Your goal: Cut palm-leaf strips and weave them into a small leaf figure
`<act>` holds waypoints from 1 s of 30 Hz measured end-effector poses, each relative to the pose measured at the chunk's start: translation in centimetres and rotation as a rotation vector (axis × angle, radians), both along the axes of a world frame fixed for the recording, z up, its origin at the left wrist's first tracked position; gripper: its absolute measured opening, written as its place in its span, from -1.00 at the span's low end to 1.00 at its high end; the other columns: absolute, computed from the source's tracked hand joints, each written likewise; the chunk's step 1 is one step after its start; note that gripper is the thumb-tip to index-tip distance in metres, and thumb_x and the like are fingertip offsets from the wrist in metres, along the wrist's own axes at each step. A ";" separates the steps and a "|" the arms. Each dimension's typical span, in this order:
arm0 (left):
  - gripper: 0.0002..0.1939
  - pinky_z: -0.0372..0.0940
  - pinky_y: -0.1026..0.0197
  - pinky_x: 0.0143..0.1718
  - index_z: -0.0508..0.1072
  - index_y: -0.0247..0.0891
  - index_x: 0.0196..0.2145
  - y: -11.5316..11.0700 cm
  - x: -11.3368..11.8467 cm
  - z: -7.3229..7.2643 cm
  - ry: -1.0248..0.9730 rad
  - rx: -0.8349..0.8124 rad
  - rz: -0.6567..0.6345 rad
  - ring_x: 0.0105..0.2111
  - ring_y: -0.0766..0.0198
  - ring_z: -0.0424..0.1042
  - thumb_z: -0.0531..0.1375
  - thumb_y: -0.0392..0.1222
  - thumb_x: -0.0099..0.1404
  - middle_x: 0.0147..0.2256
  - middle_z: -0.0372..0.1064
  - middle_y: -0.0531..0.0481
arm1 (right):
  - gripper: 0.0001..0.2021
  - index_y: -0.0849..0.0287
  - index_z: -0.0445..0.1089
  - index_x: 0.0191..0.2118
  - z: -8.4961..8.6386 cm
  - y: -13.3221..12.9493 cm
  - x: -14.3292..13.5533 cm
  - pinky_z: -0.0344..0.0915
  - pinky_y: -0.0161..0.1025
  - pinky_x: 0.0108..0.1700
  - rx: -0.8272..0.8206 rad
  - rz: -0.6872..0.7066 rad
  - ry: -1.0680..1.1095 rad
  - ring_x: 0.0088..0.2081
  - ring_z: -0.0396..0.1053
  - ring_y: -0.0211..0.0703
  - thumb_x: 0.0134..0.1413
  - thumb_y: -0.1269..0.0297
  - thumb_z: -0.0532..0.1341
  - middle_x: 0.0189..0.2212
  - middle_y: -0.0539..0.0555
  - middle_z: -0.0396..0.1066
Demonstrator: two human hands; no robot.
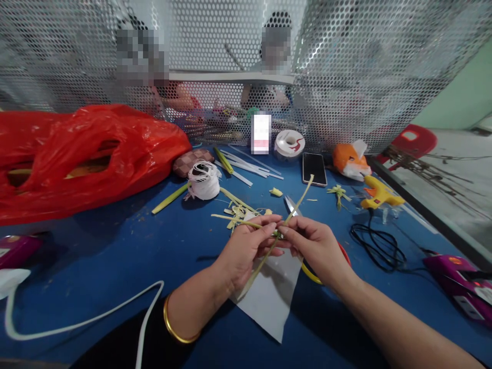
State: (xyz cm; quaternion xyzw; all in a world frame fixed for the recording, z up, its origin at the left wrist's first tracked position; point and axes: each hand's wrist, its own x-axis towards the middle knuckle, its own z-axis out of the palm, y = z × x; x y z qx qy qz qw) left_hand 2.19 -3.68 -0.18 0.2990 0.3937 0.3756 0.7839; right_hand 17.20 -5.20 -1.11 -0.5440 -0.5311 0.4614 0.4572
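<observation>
Both my hands meet above a white sheet of paper [274, 307] near the middle of the blue table. My left hand [249, 246] pinches pale green leaf strips [260, 269] that cross between the fingers. From the other side my right hand [313, 243] has its thumb and fingers closed on the same strips. One strip end points up and away, another down toward me. Scissors [292, 206] lie just beyond my hands, with their yellow and red handle [311, 272] partly under my right hand. Leaf scraps [238, 212] lie beyond my left hand.
A red plastic bag [146, 148] fills the back left, beside white string [204, 182]. Farther back are a ribbon roll [289, 145] and a phone [314, 169]. At the right are a yellow glue gun [382, 193], black cable and purple power strip [457, 287]. People sit behind the mesh.
</observation>
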 end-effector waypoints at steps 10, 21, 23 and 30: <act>-0.87 0.37 0.40 -0.52 0.50 -0.36 -0.22 0.5 0.0 -0.1 0.003 -0.083 0.084 -0.48 0.35 0.53 0.17 -0.29 0.33 -0.31 0.53 -0.12 | -0.68 0.18 0.37 -0.44 0.6 0.1 0.0 0.17 -0.35 -0.58 -0.008 -0.052 0.007 -0.62 0.21 -0.33 0.00 -0.01 0.28 -0.61 -0.05 0.31; -0.82 0.35 0.39 -0.48 0.49 -0.31 -0.19 0.7 -0.4 -0.1 -0.015 -0.067 0.159 -0.46 0.40 0.50 0.24 -0.40 0.22 -0.28 0.53 -0.04 | -0.75 0.16 0.35 -0.37 -0.1 0.1 0.2 0.26 -0.33 -0.49 0.049 0.057 -0.047 -0.56 0.29 -0.31 0.11 0.06 0.23 -0.52 -0.05 0.34; -0.84 0.33 0.41 -0.52 0.48 -0.31 -0.20 0.9 -0.5 0.0 -0.015 -0.075 0.160 -0.48 0.41 0.50 0.21 -0.40 0.24 -0.27 0.53 -0.04 | -0.79 0.15 0.35 -0.39 -0.2 -0.1 0.3 0.24 -0.32 -0.48 0.062 0.089 -0.141 -0.55 0.29 -0.29 0.16 0.12 0.20 -0.55 -0.06 0.31; -0.84 0.33 0.41 -0.55 0.48 -0.30 -0.20 1.1 -1.0 0.4 -0.052 -0.083 0.068 -0.47 0.40 0.50 0.17 -0.40 0.28 -0.20 0.52 -0.08 | -0.80 0.11 0.41 -0.46 0.3 -0.2 0.7 0.17 -0.28 -0.42 0.270 0.196 -0.530 -0.46 0.32 -0.20 0.17 0.28 0.15 -0.52 0.00 0.40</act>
